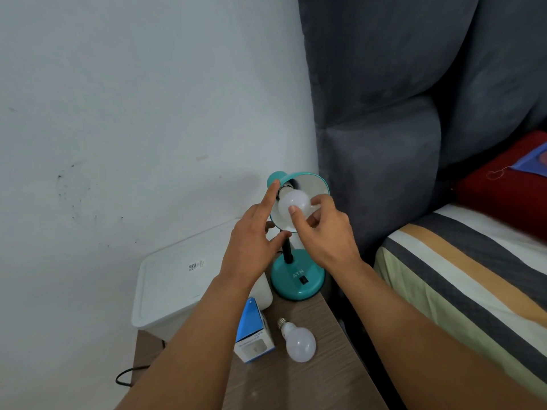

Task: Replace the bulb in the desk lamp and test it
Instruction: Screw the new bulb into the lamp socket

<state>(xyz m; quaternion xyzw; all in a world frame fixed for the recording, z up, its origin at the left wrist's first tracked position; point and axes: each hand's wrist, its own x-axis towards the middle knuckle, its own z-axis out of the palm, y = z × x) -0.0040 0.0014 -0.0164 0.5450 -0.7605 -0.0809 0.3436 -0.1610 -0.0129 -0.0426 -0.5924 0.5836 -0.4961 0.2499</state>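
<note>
Right hand (322, 232): fingertips pinch the frosted white bulb (291, 204) seated in the socket of the teal metal desk lamp (297, 279), centre frame, likely to turn it.
Left hand (251, 238): fingers spread, index laid along the teal shade (318, 184), apparently steadying it.
Lower centre, on the wood-grain table (325, 377): loose white bulb (299, 341), blue-and-white carton (253, 335).
Left: white lidded bin (174, 279).
The forearms mask part of the carton and bin.
</note>
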